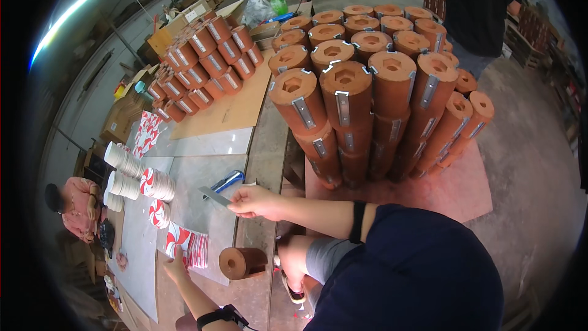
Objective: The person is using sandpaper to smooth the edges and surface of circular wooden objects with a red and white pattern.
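My right hand (pixel 254 201) is closed, pinching one end of a flat grey strip (pixel 214 197) above the table. Just behind the strip lies a blue utility knife (pixel 226 182). At the lower left, my left hand (pixel 176 265) has its thumb against the near edge of a red-and-white swirl card (pixel 177 236); its other fingers are partly hidden. That card fronts a row of similar cards (pixel 198 249) standing on edge. To the right of them, a brown cylinder (pixel 242 263) with a hole in its end lies on its side near the table edge.
Round white discs (pixel 124 185) stand in stacks on the left, some topped by red-and-white swirls (pixel 157 184). Brown cylinders with metal strips (pixel 346 86) tower at right; more (pixel 208 64) are piled at the far left. A person in pink (pixel 82 205) sits across; another in black (pixel 484 9) stands behind.
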`<state>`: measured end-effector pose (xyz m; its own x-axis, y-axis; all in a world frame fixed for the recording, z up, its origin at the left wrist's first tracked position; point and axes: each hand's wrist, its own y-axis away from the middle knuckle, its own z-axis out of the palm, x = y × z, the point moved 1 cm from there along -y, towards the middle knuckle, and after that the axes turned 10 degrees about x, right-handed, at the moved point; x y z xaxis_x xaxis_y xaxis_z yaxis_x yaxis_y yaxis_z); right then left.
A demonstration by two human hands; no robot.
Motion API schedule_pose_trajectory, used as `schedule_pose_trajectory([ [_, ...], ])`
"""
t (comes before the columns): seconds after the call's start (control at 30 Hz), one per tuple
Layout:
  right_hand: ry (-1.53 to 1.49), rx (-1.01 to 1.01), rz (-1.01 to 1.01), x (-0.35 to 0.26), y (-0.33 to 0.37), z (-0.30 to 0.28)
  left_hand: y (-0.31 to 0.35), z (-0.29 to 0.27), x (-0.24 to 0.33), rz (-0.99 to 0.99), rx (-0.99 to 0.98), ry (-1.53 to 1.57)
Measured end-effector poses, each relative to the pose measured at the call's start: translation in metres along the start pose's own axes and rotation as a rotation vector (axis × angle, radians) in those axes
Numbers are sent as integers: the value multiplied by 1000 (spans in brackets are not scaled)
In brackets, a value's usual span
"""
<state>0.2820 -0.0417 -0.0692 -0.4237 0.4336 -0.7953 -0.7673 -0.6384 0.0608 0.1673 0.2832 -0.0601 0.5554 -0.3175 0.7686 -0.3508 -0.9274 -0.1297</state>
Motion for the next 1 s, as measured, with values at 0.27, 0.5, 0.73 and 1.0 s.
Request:
schedule_pose_trajectory([
  [0.27,-57,-28,10,-9,51,-12,24,2,14,-125,-88,273],
  [0.5,188,88,30,-16,73,-19,-20,3,-47,-267,-87,572],
  [0.73,8,76,64,-26,78,-36,-2,-25,-20,-443,-76,598],
  [1.0,29,71,60,-25,77,-34,22,-30,-2,-420,-108,325],
])
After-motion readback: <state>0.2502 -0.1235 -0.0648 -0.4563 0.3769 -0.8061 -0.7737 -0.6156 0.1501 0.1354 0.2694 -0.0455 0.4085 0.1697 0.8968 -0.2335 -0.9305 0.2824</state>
